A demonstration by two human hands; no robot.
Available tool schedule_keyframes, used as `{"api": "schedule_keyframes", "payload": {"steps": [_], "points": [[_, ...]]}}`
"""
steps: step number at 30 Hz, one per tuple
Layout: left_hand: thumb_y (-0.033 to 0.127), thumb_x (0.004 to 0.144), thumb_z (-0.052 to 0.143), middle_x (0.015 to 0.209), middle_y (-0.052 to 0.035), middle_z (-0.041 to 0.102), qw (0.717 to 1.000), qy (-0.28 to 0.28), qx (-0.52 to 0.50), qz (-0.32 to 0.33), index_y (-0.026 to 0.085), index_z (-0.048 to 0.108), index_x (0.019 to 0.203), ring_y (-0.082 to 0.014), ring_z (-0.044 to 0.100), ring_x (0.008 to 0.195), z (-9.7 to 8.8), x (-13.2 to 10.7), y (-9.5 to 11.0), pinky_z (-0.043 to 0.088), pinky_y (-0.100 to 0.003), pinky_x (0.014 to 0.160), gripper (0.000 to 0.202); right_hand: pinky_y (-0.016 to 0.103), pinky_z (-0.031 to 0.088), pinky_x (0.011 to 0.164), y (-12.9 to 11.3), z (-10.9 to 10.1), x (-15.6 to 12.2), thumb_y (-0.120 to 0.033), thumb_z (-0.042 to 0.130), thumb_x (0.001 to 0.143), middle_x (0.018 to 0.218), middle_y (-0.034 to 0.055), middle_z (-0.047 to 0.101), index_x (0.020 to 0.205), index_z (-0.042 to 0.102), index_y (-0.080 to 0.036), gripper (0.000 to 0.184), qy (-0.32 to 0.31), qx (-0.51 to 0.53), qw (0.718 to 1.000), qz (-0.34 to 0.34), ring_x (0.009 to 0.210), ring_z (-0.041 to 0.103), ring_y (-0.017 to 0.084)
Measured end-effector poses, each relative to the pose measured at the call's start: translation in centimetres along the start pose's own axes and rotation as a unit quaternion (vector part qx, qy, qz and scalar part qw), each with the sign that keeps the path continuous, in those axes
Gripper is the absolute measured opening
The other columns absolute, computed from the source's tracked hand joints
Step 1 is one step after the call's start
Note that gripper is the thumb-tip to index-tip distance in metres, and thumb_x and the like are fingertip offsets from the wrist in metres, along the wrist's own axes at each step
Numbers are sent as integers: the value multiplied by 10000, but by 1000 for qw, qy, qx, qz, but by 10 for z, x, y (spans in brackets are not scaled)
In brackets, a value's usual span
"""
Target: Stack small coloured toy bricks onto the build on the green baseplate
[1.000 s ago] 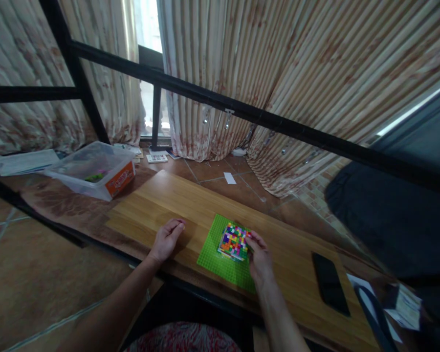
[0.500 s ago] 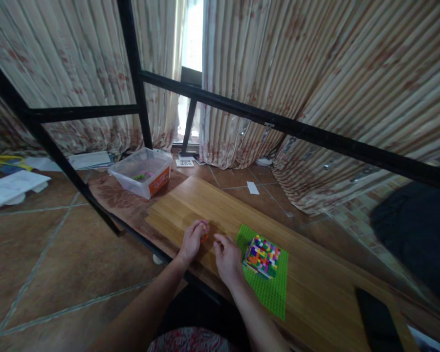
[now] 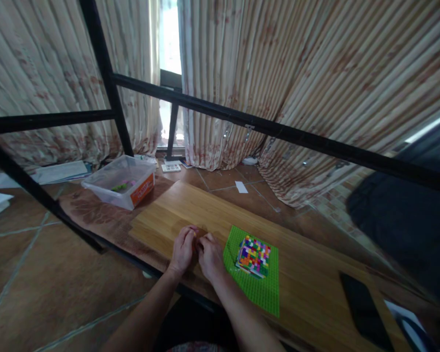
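Note:
My left hand is closed, with a small speck of orange toy brick just showing at its fingertips. Close against it, my right hand has its thumb and fingers pinched together; what they grip is hidden. Both hands meet above the wooden board. Right of them lies a green studded baseplate, and on it stands a low block of many-coloured toy bricks.
A clear plastic box with an orange label and a few green and pink pieces stands at the left on brown cloth. A black phone-like slab lies on the wooden board at right. A black metal bar crosses beyond the board.
My right hand has moved left to meet my left hand, and the gap between them has closed. The orange bricks are now mostly hidden. The view has turned slightly right.

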State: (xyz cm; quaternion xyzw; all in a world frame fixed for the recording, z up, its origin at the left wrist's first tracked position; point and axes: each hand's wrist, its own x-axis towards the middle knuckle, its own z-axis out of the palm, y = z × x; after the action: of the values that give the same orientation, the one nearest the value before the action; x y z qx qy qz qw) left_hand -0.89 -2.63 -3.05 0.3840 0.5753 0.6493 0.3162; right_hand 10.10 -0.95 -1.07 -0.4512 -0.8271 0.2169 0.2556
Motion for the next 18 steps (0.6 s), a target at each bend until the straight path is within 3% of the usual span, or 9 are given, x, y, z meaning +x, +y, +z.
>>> {"api": "schedule_keyframes", "payload": {"steps": [4, 9, 14, 18], "points": [[387, 844, 479, 956, -73, 659, 999, -11, 44, 24, 178, 640, 912, -215, 609, 941, -2, 2, 4, 476, -335, 886, 273, 273, 453, 801, -8, -15, -14, -97, 539, 856, 881, 34, 626, 849, 687, -219, 192, 37, 63, 997, 12, 860, 590, 166], [413, 844, 479, 932, -74, 662, 993, -25, 102, 56, 179, 644, 877, -227, 603, 947, -2, 4, 9, 461, -350, 918, 288, 261, 465, 751, -2, -62, -63, -223, 497, 919, 897, 24, 654, 931, 698, -247, 202, 111, 142, 982, 55, 847, 609, 156], [443, 844, 481, 949, -71, 663, 991, -26, 128, 41, 181, 651, 886, -229, 606, 952, -1, 4, 10, 472, -346, 903, 316, 292, 490, 784, 47, -114, -102, -368, 515, 909, 948, 56, 697, 929, 730, -235, 254, 220, 157, 952, 142, 887, 641, 185], [457, 842, 487, 958, -72, 664, 990, -30, 133, 45, 183, 653, 894, -229, 607, 959, 0, 4, 11, 479, -344, 895, 325, 350, 505, 800, 94, -130, -102, -436, 598, 830, 928, 79, 727, 891, 746, -202, 283, 284, 166, 921, 209, 861, 656, 220]]}}
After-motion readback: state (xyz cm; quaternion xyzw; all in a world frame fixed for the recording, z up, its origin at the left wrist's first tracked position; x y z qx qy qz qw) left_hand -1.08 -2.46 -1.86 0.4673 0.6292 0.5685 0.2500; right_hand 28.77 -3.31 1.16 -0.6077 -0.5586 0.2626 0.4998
